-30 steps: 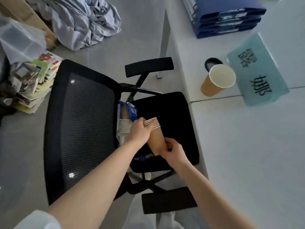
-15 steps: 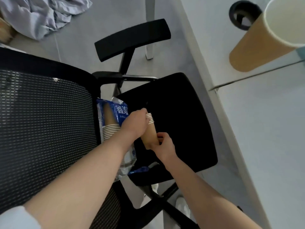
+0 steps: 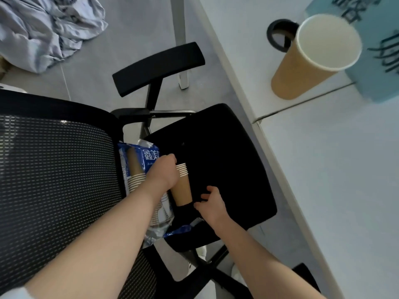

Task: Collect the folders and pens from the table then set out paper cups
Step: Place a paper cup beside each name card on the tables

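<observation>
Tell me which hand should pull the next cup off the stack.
Right. The left hand already grips the stack of cups near its rims, steadying it. The right hand is open and free beside the stack's base, probably best placed to slide the bottom cup off.

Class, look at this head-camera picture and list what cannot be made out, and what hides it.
1. How many cups are in the nested stack of brown paper cups: the left hand covers part of the rims.
2. The dark characters on the pale blue name card: cut off by the right edge and blurred.
3. The contents of the blue plastic cup packet: partly behind the left forearm.
</observation>
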`<action>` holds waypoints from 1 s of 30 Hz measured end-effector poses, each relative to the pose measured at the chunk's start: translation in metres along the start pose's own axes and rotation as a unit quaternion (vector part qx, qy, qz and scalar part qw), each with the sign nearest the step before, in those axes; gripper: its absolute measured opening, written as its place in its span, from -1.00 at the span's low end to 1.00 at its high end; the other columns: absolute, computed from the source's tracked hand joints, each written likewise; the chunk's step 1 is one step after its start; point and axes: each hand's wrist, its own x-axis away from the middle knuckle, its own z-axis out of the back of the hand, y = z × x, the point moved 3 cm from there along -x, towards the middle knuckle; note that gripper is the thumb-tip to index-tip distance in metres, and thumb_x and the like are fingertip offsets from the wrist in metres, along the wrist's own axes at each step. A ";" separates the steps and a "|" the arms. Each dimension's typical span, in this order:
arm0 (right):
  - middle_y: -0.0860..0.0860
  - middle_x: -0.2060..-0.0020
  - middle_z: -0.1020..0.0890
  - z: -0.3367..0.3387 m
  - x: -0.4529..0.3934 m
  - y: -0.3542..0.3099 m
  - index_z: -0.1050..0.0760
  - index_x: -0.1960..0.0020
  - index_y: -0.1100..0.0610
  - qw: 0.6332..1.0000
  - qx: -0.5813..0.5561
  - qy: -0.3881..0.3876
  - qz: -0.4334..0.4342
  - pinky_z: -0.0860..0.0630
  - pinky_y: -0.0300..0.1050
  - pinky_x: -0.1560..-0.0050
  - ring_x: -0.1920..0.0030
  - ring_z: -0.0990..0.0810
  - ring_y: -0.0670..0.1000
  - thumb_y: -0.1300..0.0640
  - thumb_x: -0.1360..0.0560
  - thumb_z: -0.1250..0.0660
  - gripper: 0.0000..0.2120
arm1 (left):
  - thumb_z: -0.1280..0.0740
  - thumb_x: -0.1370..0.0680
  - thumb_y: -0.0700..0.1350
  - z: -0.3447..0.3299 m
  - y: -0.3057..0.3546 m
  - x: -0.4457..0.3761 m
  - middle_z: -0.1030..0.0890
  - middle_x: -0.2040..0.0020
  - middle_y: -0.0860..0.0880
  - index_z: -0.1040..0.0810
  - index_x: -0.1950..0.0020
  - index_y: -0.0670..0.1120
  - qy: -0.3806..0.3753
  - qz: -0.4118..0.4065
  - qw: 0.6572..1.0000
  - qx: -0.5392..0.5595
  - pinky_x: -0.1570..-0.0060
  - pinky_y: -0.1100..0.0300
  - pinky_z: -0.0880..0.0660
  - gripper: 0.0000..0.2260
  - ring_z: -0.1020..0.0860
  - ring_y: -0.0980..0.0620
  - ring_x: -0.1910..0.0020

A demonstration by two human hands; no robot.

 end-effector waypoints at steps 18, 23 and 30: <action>-0.07 -0.12 -0.54 0.124 0.222 0.025 -0.26 -0.37 0.00 0.994 0.052 -0.009 0.092 -0.49 -0.37 0.04 -0.09 -0.54 -0.12 0.23 -0.57 -0.17 -0.60 | -0.33 -0.57 -0.16 0.047 0.106 0.166 -0.63 -0.03 -0.08 -0.53 -0.11 -0.06 0.068 0.054 0.961 0.263 -0.03 0.05 -0.53 -0.88 -0.59 -0.09 0.00; -0.12 0.01 -0.59 0.199 0.266 0.023 -0.33 -0.20 -0.08 0.978 0.039 0.070 0.192 -0.49 -0.40 -0.02 -0.01 -0.56 -0.23 0.28 -0.56 -0.19 -0.67 | -0.32 -0.57 -0.17 0.034 0.165 0.216 -0.60 -0.07 -0.01 -0.44 -0.23 -0.08 0.181 0.027 0.930 0.320 -0.03 0.00 -0.54 -0.76 -0.59 -0.05 0.01; -0.05 0.10 -0.62 0.297 0.274 -0.008 -0.40 -0.14 0.03 0.954 -0.002 0.157 0.255 -0.43 -0.48 0.17 0.09 -0.58 -0.10 0.37 -0.52 -0.23 -0.70 | -0.30 -0.55 -0.25 -0.006 0.230 0.246 -0.47 -0.25 -0.08 -0.41 -0.29 -0.14 0.282 -0.046 0.920 0.269 -0.03 0.24 -0.31 -0.69 -0.44 -0.02 -0.20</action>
